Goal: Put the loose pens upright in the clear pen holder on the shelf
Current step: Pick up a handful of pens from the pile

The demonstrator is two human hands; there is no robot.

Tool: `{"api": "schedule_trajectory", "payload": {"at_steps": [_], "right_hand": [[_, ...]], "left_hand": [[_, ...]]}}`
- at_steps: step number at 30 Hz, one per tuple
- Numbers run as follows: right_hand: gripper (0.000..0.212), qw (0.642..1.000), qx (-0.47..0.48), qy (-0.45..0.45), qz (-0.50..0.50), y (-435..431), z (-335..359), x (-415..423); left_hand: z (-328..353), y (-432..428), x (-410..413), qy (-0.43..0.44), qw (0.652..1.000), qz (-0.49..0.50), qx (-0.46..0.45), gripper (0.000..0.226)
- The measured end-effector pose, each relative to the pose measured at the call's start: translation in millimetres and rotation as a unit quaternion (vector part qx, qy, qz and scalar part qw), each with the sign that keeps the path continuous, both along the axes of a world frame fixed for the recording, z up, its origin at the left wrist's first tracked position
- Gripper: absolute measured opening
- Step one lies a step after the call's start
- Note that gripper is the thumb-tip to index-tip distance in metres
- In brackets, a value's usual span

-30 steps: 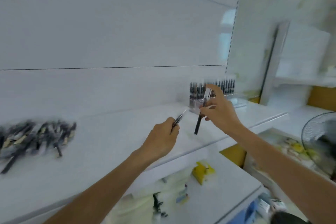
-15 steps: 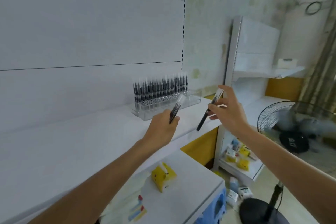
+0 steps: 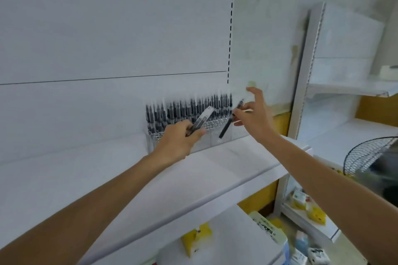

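Observation:
The clear pen holder [image 3: 215, 139] stands at the back of the white shelf [image 3: 215, 168], with several black pens [image 3: 183, 109] upright in its rear rows. My left hand [image 3: 178, 142] is closed around a black pen with a clear cap [image 3: 202, 117], tilted up to the right in front of the holder. My right hand [image 3: 254, 118] pinches a second black pen [image 3: 226, 128] by its upper end, tip slanting down over the holder's right part. The holder's front rows of holes look empty.
Below the shelf a lower white shelf [image 3: 226, 232] carries yellow boxes [image 3: 196, 237]. To the right stands another white shelf unit [image 3: 301, 92] with small packets [image 3: 299, 199] on its bottom shelf, and a black fan guard [image 3: 370, 155] at the far right.
The view has turned and closed in on the holder. Both hands, each with its pen, have moved up to the holder; the loose pen pile on the left has left the view.

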State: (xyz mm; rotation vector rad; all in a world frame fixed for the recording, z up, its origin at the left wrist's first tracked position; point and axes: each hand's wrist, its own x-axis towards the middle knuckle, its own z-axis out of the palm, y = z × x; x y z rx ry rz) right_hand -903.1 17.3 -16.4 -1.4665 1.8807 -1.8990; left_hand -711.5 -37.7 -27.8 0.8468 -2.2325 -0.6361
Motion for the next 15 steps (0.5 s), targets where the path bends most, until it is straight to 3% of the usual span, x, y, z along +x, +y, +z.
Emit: {"api": "schedule_trajectory", "payload": {"at_steps": [10,15], "right_hand": [[0.059,0.983,-0.035,0.15,0.103,-88.6,28.0,-46.2],[0.06,0.95,-0.047,0.277,0.135,-104.0,25.0,-53.3]], "left_hand": [[-5.0,-12.2,-41.8,0.044,0.981,0.187,-0.035,0.031],[-14.1,-8.0,-51.0,0.063,0.967,0.243,-0.035,0.032]]}}
